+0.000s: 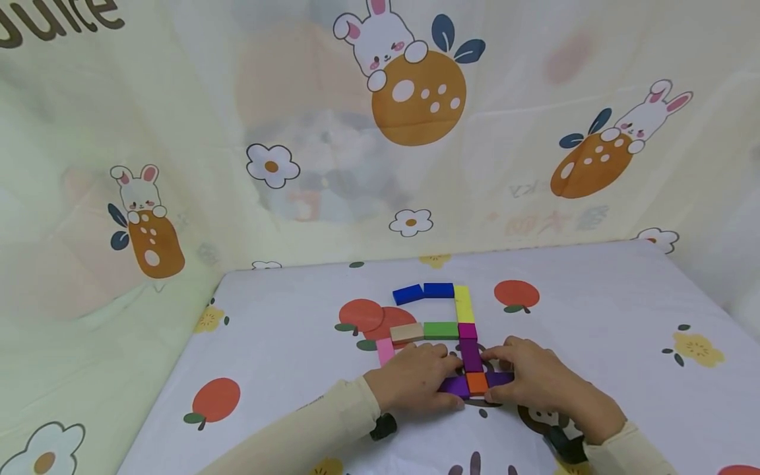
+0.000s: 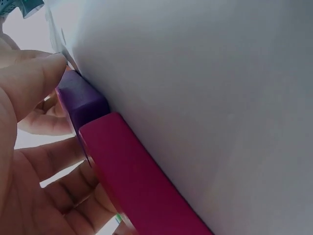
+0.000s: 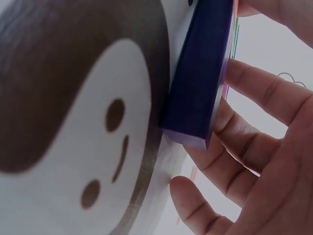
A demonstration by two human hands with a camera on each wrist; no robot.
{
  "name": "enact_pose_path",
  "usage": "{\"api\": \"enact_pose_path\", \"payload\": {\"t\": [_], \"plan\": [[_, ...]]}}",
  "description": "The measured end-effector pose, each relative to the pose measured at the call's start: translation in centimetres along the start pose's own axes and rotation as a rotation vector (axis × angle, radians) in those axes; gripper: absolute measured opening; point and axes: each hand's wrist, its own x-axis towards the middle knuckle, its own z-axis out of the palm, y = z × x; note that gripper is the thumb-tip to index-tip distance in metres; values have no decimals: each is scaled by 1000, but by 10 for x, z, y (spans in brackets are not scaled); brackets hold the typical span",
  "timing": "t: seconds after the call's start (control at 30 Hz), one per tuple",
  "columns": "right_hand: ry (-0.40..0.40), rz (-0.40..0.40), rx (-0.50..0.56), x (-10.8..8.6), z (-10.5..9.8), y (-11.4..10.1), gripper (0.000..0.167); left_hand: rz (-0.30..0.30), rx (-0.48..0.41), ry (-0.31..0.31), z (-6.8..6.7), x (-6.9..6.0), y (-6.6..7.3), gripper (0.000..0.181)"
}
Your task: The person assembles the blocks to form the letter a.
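My left hand (image 1: 411, 377) pinches a purple block (image 1: 456, 386) between thumb and fingers, left of an orange block (image 1: 477, 383). In the left wrist view a magenta block (image 2: 142, 176) meets that purple one; the hand hides it in the head view. My right hand (image 1: 539, 375) holds another purple block (image 1: 499, 379) on the orange block's right side, its thumb near the orange one. This dark purple block (image 3: 198, 78) lies flat along the cloth in the right wrist view. Above the orange block, an upright-running purple block (image 1: 472, 355) sits between both hands' fingertips.
The row continues away through a small magenta block (image 1: 467, 330) and a yellow block (image 1: 463, 303) to blue blocks (image 1: 438, 290). Leftward run a green block (image 1: 441, 330), a beige block (image 1: 406, 332) and a pink block (image 1: 385, 351). A printed cloth (image 1: 285, 343) covers the table.
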Motion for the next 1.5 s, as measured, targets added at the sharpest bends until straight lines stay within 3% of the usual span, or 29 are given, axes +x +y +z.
{"api": "enact_pose_path", "payload": {"t": [0.37,0.7,0.93,1.07,1.27,1.5], "plan": [[25,7,31,-2,2,3,43,-29,32,10,1,-1,2,43],[29,-19,66,-6,2,4,32,-15,56,27,3,-3,4,44],[34,-39,30,-7,2,5,31,-25,14,13,3,-4,2,44],[26,-27,29,-6,2,3,33,-14,-26,27,-3,-14,-8,47],[32,-36,21,-6,-1,2,37,-39,-52,22,-14,-40,-33,46],[23,4,37,-7,1,5,35,-14,22,20,-15,-54,-45,29]]}}
